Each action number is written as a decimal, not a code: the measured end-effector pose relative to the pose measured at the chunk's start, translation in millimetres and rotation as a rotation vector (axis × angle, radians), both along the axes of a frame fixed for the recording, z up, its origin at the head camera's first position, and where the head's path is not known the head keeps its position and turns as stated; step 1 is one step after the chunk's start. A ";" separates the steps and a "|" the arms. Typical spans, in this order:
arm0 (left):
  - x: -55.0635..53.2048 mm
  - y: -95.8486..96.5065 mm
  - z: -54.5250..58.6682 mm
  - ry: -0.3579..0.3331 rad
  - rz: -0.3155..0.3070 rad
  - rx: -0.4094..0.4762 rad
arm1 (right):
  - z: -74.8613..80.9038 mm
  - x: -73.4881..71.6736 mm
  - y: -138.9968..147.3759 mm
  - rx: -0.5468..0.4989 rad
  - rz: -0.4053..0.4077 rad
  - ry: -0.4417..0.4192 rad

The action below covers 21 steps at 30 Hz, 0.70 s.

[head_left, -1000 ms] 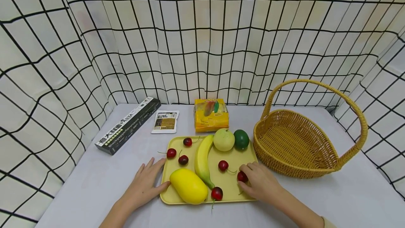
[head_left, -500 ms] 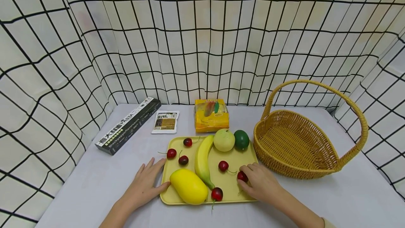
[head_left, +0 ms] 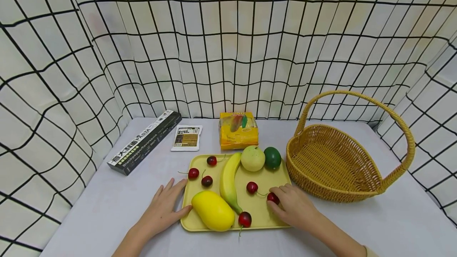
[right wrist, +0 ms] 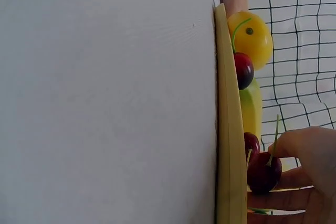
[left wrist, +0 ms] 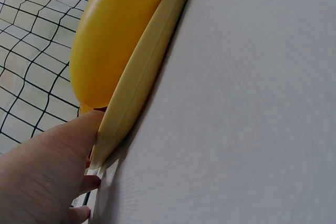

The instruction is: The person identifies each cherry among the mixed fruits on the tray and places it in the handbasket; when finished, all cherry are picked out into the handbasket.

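Observation:
A pale yellow tray [head_left: 262,218] lies in front of me with fruit on it. At its right side my right hand [head_left: 294,206] pinches a dark red cherry [right wrist: 264,172] between thumb and fingers, low over the tray. My left hand [head_left: 162,209] lies at the left edge, fingers spread, the thumb [left wrist: 86,124] on the rim. Near that thumb rests a yellow mango [head_left: 213,210]. A banana [head_left: 228,181] lies lengthwise mid-tray. One cherry [head_left: 252,187] sits left of the held one, another [head_left: 244,219] by the front rim. Several more lie at the upper left.
A round pale green fruit [head_left: 252,158] and a dark green one [head_left: 272,158] sit at the tray's back. Beyond stand a yellow packet [head_left: 238,132], a white sachet [head_left: 186,137] and a black pasta box [head_left: 144,142]. A wicker basket [head_left: 332,160] with a tall handle stands right of the tray.

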<state>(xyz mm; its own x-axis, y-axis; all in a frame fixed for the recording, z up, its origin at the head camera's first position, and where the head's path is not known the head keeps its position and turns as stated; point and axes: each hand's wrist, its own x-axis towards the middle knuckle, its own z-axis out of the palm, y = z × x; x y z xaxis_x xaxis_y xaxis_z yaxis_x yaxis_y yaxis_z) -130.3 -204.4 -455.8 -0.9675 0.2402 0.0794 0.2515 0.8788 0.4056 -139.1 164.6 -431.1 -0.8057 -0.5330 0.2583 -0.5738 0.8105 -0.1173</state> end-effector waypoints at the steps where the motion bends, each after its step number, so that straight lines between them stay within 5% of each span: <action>1: -0.1 -0.1 0.1 -0.001 0.000 -0.001 | 1.6 0.1 -0.3 0.003 -0.003 -0.014; 7: 0.0 -0.2 0.2 -0.001 -0.001 -0.005 | 14.4 1.1 -2.6 -0.007 -0.006 -0.062; 21: 0.8 -0.4 -0.2 -0.012 0.000 -0.005 | 48.6 3.9 2.3 -0.143 -0.019 0.013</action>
<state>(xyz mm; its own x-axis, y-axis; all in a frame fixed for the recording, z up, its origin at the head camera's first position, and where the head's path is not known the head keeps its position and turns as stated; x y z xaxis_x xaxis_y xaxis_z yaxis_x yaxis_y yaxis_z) -129.5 -204.8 -456.0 -0.9684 0.2403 0.0668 0.2465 0.8809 0.4040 -135.2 166.9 -382.4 -0.8116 -0.4745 0.3408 -0.5604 0.7971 -0.2247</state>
